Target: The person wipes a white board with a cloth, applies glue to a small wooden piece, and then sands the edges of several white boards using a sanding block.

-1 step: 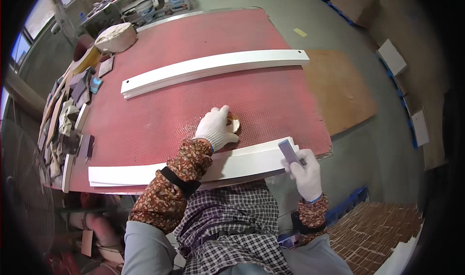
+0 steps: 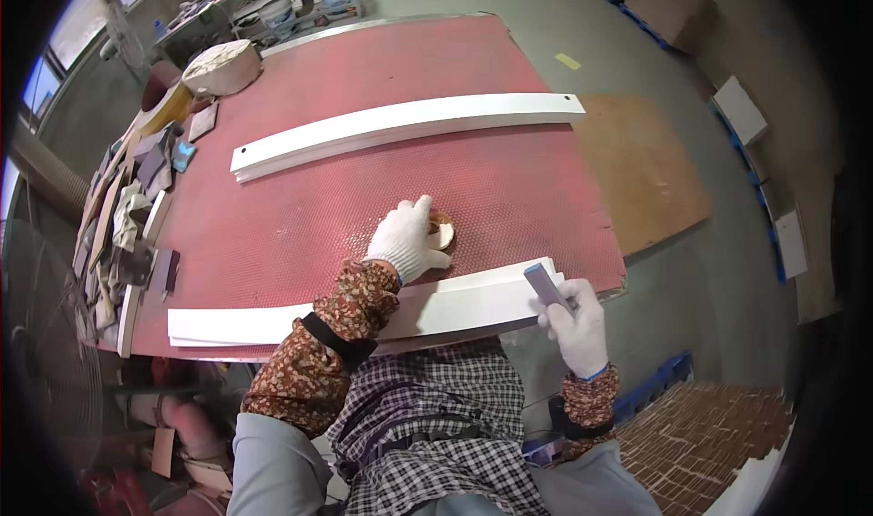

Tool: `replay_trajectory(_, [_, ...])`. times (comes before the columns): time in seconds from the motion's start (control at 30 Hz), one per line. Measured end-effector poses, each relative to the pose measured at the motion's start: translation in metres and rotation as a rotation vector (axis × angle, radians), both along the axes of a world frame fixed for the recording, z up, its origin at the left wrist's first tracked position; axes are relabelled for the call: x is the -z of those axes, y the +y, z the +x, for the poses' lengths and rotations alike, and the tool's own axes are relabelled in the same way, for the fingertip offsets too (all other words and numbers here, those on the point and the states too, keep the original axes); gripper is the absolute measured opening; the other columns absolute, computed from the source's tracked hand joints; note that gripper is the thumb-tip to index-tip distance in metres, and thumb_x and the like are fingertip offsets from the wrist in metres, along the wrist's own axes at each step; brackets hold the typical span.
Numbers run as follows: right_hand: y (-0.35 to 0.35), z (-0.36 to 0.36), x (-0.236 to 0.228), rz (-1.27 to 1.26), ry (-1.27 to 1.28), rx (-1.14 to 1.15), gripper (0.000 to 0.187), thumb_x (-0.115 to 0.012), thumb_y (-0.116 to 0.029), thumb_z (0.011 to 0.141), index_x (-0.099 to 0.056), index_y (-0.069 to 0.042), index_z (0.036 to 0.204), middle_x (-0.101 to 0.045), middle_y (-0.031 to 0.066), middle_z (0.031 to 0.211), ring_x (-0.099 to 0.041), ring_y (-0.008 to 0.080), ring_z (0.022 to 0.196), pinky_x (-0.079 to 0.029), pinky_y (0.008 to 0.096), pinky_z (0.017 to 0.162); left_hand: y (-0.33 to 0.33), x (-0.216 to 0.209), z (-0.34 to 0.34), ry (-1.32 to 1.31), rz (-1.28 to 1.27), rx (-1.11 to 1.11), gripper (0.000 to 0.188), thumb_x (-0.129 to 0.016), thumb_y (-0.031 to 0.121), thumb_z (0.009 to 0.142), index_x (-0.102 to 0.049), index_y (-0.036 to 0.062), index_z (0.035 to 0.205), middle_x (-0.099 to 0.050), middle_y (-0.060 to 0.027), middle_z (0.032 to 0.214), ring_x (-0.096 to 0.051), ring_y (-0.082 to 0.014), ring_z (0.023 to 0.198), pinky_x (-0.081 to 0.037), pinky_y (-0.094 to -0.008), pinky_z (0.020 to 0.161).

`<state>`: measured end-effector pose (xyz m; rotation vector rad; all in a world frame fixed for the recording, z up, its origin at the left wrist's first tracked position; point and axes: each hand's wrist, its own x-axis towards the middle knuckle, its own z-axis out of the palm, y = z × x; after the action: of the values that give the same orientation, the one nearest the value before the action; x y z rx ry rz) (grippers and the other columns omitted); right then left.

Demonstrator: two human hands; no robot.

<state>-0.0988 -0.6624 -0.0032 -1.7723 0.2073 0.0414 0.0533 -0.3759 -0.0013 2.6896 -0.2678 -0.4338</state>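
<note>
Right fingers (image 2: pixel 576 291) grip a grey block (image 2: pixel 544 284) near the table edge (image 2: pixel 611 286), left fingers (image 2: pixel 423 209) a round thing (image 2: pixel 443 234), space rightward.

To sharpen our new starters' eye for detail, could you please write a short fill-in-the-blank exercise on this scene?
1. The left hand and the right hand both wear gloves coloured ____.
2. Of these two, the one holding the grey block is the ____ one.
3. The dark spots on top of the far white stack number ____.
4. The small round container is nearest the ____ hand.

Missing words: white; right; two; left.
</note>
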Motion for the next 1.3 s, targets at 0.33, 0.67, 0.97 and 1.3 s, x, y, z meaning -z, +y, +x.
replay_trajectory(0.33, [-0.014, 0.058, -0.035, -0.672, -0.338, 0.028, 0.019, -0.073, -0.003, 0.086, -0.071, 0.001, 0.104, -0.07, 0.0112, 0.099, -0.071, 0.0255, 0.088, -0.056, 0.0356, 0.082, 0.044, -0.024, -0.117, -0.161, -0.14, 0.034, 0.098, -0.094, 0.042, 0.077, -0.049, 0.0002, 0.153, -0.054, -0.0274, 0.15, -0.05, -0.0442, 0.142, -0.042, -0.0566, 0.119])
replay_trajectory(0.67, [0.015, 0.13, -0.024, -0.973, -0.138, -0.254, 0.023, -0.076, -0.017, 0.087, -0.069, -0.005, 0.105, -0.07, 0.0171, 0.102, -0.072, 0.0366, 0.096, -0.057, 0.045, 0.085, 0.039, 0.019, -0.127, -0.311, 0.01, 0.068, 0.075, -0.09, 0.042, 0.077, -0.058, 0.0089, 0.136, -0.067, -0.0106, 0.123, -0.063, -0.0344, 0.12, -0.047, -0.0519, 0.107])
replay_trajectory(0.97, [0.019, 0.132, 0.025, -0.258, -0.106, -0.22, 0.018, -0.078, -0.007, 0.093, -0.07, 0.001, 0.108, -0.071, -0.0002, 0.096, -0.065, 0.0061, 0.087, -0.053, 0.0246, 0.081, 0.039, 0.019, -0.127, -0.329, -0.039, 0.072, 0.069, -0.088, 0.037, 0.077, -0.06, 0.0069, 0.133, -0.068, -0.0108, 0.119, -0.065, -0.0328, 0.118, -0.048, -0.0506, 0.107])
replay_trajectory(1.3, [0.078, 0.141, -0.013, -0.142, -0.14, -0.341, 0.022, -0.073, -0.003, 0.099, -0.068, 0.002, 0.12, -0.073, 0.0051, 0.106, -0.071, 0.0126, 0.097, -0.058, 0.0298, 0.089, 0.04, 0.026, -0.129, -0.379, -0.04, 0.069, 0.069, -0.088, 0.037, 0.076, -0.06, 0.0041, 0.13, -0.067, -0.0103, 0.113, -0.066, -0.0299, 0.114, -0.05, -0.0478, 0.106])
